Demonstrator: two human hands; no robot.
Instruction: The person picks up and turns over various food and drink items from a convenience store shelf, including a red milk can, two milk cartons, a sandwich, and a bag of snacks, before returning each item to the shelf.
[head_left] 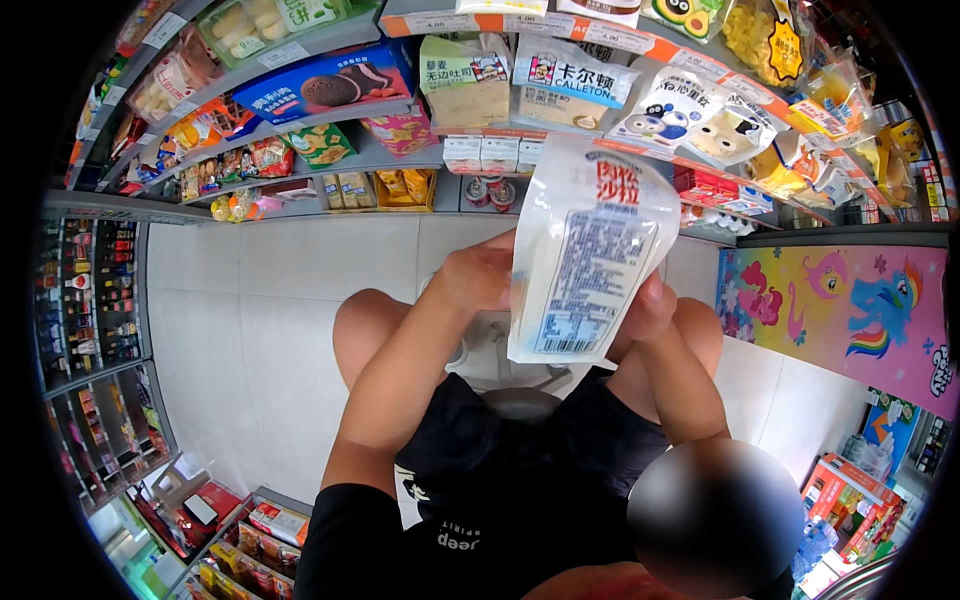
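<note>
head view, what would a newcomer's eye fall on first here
Probably the white printed packet at the centre, held between the left hand and right hand. Next might come the colourful cartoon pony panel at the right, then the blue sandwich-cookie box on the shelf at upper left.

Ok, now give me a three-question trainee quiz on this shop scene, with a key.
1. True or false: the white plastic pouch is lying on the floor.
2. Where is the pink-and-yellow cartoon-pony panel in the picture? A) Left of the pouch. B) Right of it.
3. What food is pictured on the rectangular blue box?

Key:
1. False; the left hand and right hand hold it.
2. B.
3. Dark sandwich cookies.
</note>
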